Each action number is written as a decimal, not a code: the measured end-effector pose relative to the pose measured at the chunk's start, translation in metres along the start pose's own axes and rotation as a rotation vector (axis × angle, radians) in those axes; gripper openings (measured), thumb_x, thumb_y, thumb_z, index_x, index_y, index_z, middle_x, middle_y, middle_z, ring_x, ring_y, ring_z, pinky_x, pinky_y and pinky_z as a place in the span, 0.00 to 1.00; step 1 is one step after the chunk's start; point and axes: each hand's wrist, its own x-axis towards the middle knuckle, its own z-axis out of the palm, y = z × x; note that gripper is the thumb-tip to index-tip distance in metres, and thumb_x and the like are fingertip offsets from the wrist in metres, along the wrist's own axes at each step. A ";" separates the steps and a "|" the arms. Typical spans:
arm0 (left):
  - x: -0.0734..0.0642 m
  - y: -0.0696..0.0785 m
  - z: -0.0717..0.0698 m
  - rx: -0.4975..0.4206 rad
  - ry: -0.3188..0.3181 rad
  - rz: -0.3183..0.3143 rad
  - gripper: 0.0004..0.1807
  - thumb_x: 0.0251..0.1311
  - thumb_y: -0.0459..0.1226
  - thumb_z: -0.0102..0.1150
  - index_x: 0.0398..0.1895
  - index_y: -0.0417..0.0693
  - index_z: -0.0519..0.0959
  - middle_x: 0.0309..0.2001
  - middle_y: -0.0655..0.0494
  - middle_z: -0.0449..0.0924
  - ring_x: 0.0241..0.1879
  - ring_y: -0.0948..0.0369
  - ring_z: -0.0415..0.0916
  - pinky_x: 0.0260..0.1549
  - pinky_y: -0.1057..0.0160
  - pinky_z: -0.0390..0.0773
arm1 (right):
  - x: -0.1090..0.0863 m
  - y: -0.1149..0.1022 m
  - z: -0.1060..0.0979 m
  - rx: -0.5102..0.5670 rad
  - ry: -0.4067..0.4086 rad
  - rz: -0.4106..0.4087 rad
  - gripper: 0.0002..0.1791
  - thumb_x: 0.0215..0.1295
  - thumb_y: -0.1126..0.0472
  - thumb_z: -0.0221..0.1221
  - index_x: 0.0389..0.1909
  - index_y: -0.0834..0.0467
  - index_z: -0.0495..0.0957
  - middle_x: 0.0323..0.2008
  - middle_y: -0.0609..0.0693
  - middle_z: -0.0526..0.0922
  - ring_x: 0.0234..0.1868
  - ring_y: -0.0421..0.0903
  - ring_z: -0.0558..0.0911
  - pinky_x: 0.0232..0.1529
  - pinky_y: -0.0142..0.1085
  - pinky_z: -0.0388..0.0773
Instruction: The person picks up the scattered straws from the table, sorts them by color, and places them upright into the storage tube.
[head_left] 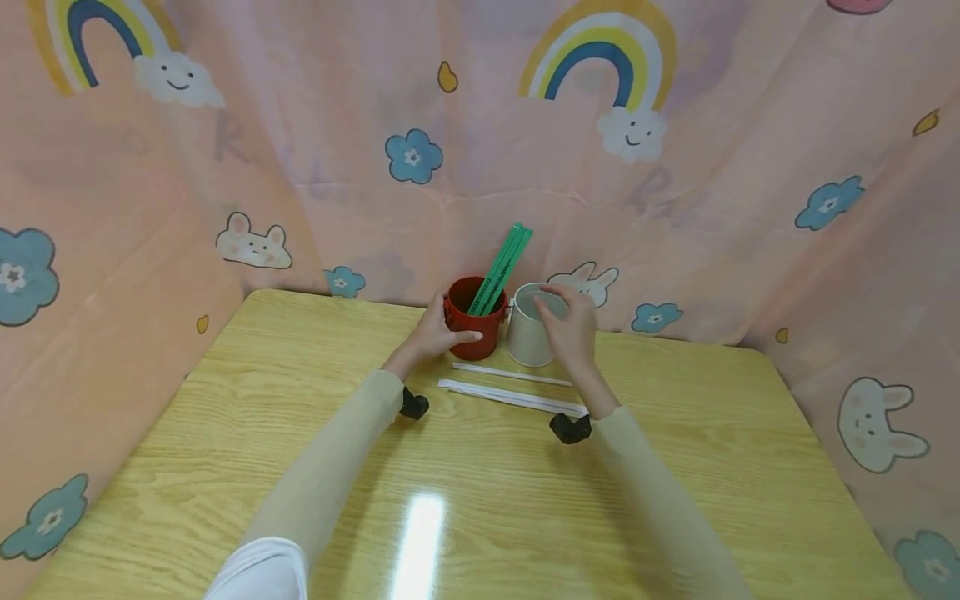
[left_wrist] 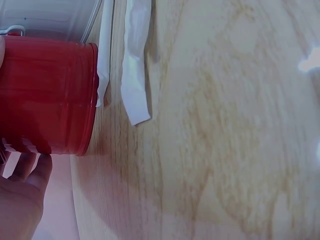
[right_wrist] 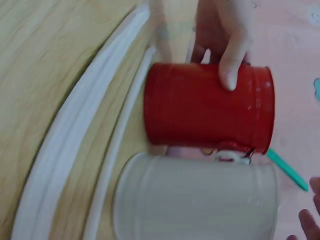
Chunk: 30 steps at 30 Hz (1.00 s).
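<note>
A small red metal bucket (head_left: pixel 483 340) stands near the back of the table with green paper-wrapped sticks (head_left: pixel 504 265) leaning in it. My left hand (head_left: pixel 431 335) grips that bucket from the left, its thumb (right_wrist: pixel 229 75) across the front and the fingers (left_wrist: pixel 41 172) round the far side. Close against the red bucket on its right is a white metal bucket (head_left: pixel 527 340). My right hand (head_left: pixel 573 329) hovers at the white bucket's rim, thumb and fingers apart; in the right wrist view its fingertips (right_wrist: pixel 309 224) hold nothing.
In front of the buckets lie white paper-wrapped sticks: a thin one (head_left: pixel 513 374) nearer the buckets and a wider pair (head_left: pixel 510 396) nearer me. Behind the wooden table (head_left: pixel 300 350) hangs a pink printed curtain (head_left: pixel 315 150). Black wrist straps (head_left: pixel 570 428) sit under both wrists.
</note>
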 end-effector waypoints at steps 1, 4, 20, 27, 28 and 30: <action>0.000 0.001 0.000 0.006 -0.002 -0.004 0.50 0.50 0.28 0.69 0.72 0.37 0.46 0.70 0.39 0.57 0.68 0.45 0.59 0.68 0.48 0.63 | -0.001 0.002 -0.001 -0.001 0.004 -0.013 0.16 0.61 0.61 0.64 0.49 0.63 0.81 0.49 0.60 0.83 0.55 0.56 0.75 0.60 0.48 0.67; 0.004 -0.007 0.000 0.029 0.016 -0.014 0.50 0.51 0.30 0.69 0.72 0.40 0.46 0.70 0.42 0.57 0.68 0.47 0.60 0.68 0.50 0.64 | -0.001 0.010 -0.005 0.005 0.016 -0.056 0.22 0.59 0.62 0.66 0.53 0.66 0.77 0.52 0.62 0.80 0.57 0.58 0.73 0.63 0.49 0.63; 0.015 -0.030 0.004 0.064 0.042 0.023 0.50 0.50 0.31 0.70 0.72 0.44 0.47 0.69 0.46 0.59 0.67 0.50 0.61 0.67 0.50 0.65 | -0.001 0.038 -0.012 0.033 -0.117 0.100 0.58 0.42 0.55 0.77 0.73 0.56 0.54 0.71 0.55 0.61 0.70 0.54 0.56 0.70 0.57 0.54; 0.015 -0.031 0.004 0.062 0.054 -0.011 0.51 0.50 0.33 0.71 0.72 0.45 0.47 0.68 0.48 0.59 0.66 0.51 0.62 0.67 0.51 0.66 | 0.001 0.049 -0.008 0.147 -0.242 0.165 0.61 0.45 0.59 0.75 0.75 0.58 0.45 0.67 0.63 0.61 0.67 0.58 0.64 0.68 0.54 0.62; 0.015 -0.031 0.004 0.060 0.055 -0.013 0.51 0.50 0.33 0.71 0.72 0.45 0.48 0.68 0.48 0.59 0.66 0.51 0.62 0.66 0.51 0.66 | 0.001 0.050 -0.007 0.159 -0.249 0.182 0.61 0.45 0.60 0.75 0.75 0.57 0.44 0.67 0.63 0.62 0.66 0.57 0.65 0.67 0.54 0.63; 0.015 -0.031 0.005 0.061 0.057 -0.020 0.50 0.50 0.33 0.71 0.71 0.45 0.48 0.68 0.48 0.60 0.66 0.51 0.62 0.66 0.51 0.66 | 0.002 0.053 -0.006 0.166 -0.265 0.207 0.61 0.46 0.60 0.74 0.75 0.57 0.42 0.66 0.64 0.62 0.65 0.58 0.66 0.68 0.53 0.63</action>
